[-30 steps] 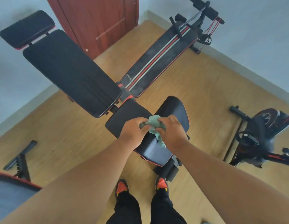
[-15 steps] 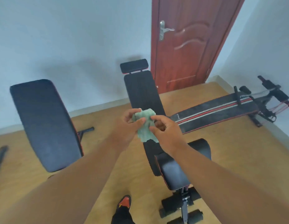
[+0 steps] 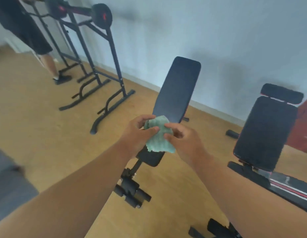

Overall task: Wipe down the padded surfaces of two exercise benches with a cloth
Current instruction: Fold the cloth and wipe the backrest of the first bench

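Note:
A crumpled pale green cloth [image 3: 157, 134] hangs in the air between both hands. My left hand [image 3: 137, 133] pinches its left side and my right hand [image 3: 185, 143] grips its right side. Straight ahead stands a black padded bench [image 3: 176, 90] with its backrest tilted up; its small seat pad [image 3: 151, 158] shows just under the cloth. A second black bench [image 3: 264, 133] with a headrest pad [image 3: 281, 93] stands to the right. The cloth touches neither bench.
A black barbell rack [image 3: 97, 62] stands at the back left, with another person's legs [image 3: 47, 62] beside it. A striped sit-up board [image 3: 290, 188] lies at the right. A grey mat edge [image 3: 10, 182] is at the left. The floor is wood.
The view has swung left from the first bench and the door to the bench by the wall. Both hands have kept hold of the cloth in front of me.

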